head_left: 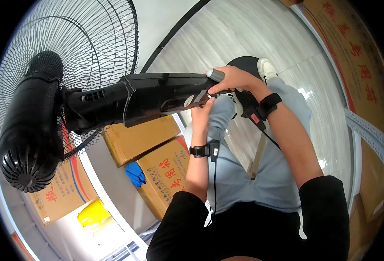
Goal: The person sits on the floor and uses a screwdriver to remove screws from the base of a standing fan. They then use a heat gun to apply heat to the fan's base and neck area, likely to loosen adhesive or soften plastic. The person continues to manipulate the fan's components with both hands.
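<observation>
Fan: black, with the column (150,100) running across the view from the motor housing (28,135) toward the hands; wire grille (100,39) upper left.
Right hand (239,79): gripping the column's far end, at a grey cylindrical piece (216,75).
Left hand (202,114): on the column's near edge, thumb up, just beside the right hand; other fingers hidden.
Wrists: black band (199,151) plus cabled module (214,151) on each.
Left side: brown carton (163,172), blue bundle (135,175) touching it, yellow object (94,215).
Right side: shelved cartons (353,48).
Floor: pale, glossy (226,35).
</observation>
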A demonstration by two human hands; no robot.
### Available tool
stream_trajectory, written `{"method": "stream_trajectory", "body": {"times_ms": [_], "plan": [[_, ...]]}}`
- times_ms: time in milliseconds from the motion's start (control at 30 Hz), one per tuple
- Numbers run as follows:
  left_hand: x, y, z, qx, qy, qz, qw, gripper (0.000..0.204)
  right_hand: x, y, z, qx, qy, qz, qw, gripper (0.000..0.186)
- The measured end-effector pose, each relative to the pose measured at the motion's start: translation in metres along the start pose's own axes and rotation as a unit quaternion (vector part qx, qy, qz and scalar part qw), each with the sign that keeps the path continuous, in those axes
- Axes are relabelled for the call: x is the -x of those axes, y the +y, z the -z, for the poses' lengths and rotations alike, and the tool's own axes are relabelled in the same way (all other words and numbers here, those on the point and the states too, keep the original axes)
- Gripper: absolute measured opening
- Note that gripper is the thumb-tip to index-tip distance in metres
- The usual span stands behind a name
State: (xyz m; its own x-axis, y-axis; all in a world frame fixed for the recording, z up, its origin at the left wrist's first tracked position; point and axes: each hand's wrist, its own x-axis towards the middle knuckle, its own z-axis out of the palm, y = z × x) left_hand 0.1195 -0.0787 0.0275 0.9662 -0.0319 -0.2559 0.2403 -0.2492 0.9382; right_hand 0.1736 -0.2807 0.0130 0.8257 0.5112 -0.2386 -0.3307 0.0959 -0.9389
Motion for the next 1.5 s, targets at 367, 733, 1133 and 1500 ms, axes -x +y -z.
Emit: {"method": "stream_trajectory", "body": {"times_ms": [367, 733, 1133, 1500], "plan": [[0.03, 0.006, -0.04, -0.112, 0.205, -0.158, 0.959, 0.035, 0.009, -0.003, -0.011, -0.025, 0.04, 0.02, 0.999, 0.059], [0.031, 0.012, -0.049, -0.09, 0.25, -0.174, 0.948, 0.038, 0.008, -0.007, -0.023, -0.065, 0.061, 0.02, 0.996, 0.057], [0.005, -0.028, -0.001, -0.026, 0.152, -0.15, 0.977, 0.071, 0.0, 0.002, -0.018, -0.04, 0.098, -0.011, 0.994, 0.027], [-0.009, -0.041, 0.001, 0.209, 0.064, -0.073, 0.973, 0.063, 0.001, 0.021, -0.006, -0.099, 0.061, 0.011, 0.993, 0.031]]}}
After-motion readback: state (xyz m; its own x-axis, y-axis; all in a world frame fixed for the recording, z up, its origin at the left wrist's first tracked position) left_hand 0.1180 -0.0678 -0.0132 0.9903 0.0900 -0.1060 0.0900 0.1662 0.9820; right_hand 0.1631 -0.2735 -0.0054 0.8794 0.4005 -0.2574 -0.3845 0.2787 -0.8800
